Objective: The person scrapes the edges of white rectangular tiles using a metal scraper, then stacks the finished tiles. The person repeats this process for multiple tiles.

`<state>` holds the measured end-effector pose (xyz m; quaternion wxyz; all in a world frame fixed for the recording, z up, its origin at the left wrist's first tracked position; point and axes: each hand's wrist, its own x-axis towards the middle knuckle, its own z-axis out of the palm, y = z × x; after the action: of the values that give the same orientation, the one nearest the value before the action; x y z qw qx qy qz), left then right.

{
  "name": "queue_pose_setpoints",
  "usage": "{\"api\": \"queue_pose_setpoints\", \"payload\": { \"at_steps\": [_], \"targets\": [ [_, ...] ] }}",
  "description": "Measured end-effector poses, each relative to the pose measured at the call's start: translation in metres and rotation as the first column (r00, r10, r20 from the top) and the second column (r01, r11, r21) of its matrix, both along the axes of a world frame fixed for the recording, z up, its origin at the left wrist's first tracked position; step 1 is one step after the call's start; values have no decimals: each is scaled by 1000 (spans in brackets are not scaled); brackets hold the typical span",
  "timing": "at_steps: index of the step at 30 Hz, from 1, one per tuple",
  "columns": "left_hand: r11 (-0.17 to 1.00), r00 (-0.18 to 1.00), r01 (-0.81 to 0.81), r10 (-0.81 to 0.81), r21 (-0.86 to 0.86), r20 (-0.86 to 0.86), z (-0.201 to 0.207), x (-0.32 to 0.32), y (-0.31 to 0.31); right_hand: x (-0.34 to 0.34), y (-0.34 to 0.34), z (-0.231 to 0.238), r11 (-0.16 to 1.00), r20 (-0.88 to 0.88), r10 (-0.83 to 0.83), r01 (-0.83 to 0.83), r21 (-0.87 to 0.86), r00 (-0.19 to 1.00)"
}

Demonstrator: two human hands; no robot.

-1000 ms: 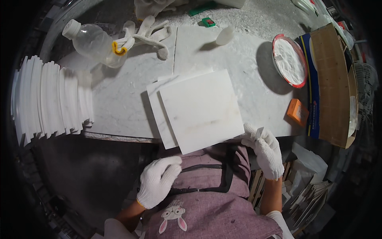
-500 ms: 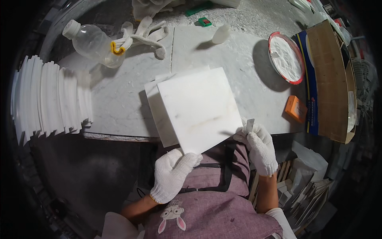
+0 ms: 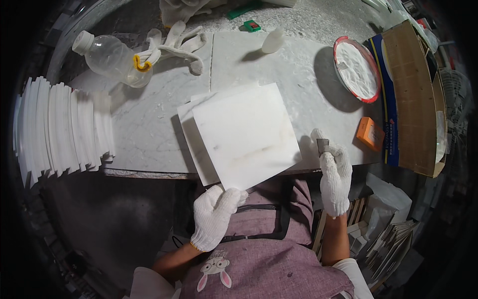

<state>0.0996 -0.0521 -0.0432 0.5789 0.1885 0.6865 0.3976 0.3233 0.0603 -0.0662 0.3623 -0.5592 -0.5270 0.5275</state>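
Observation:
A square white stone tile [image 3: 244, 134] with faint grey and tan marks lies askew on top of another veined tile [image 3: 188, 142]. Its near corner sticks out past the table edge, where my gloved left hand [image 3: 214, 217] grips it between thumb and fingers. My right hand [image 3: 335, 182], in the same kind of white knit glove, is apart from the tile on its right side. Pinched in its fingers is a small flat metal blade [image 3: 323, 145], its upper end showing.
A stack of thin white tiles [image 3: 62, 132] stands at the left. Behind are a plastic bottle [image 3: 109, 57], spare gloves [image 3: 177, 50], a small translucent bottle [image 3: 273, 41] and a green box [image 3: 252, 26]. At the right are a red-rimmed bowl of white powder [image 3: 358, 72], an orange box [image 3: 370, 134] and a cardboard carton [image 3: 411, 99].
My right hand has moved right, away from the tile's right corner, still holding the blade. The left hand keeps its hold on the near corner. The whole view has shifted slightly.

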Motion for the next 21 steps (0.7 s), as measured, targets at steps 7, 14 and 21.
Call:
{"api": "queue_pose_setpoints", "payload": {
  "at_steps": [7, 14, 21],
  "targets": [
    [997, 997, -58, 61, -54, 51, -2, 2, 3, -37, 48, -3, 878, 246, 281, -352, 324, 928],
    [994, 961, -103, 108, -31, 256, -23, -6, -8, -34, 58, 6, 738, 479, 381, -572, 357, 791],
    [996, 895, -83, 80, -12, 439, -29, -7, 1, 10, 6, 18, 786, 415, 517, -608, 117, 748]
  ]
}}
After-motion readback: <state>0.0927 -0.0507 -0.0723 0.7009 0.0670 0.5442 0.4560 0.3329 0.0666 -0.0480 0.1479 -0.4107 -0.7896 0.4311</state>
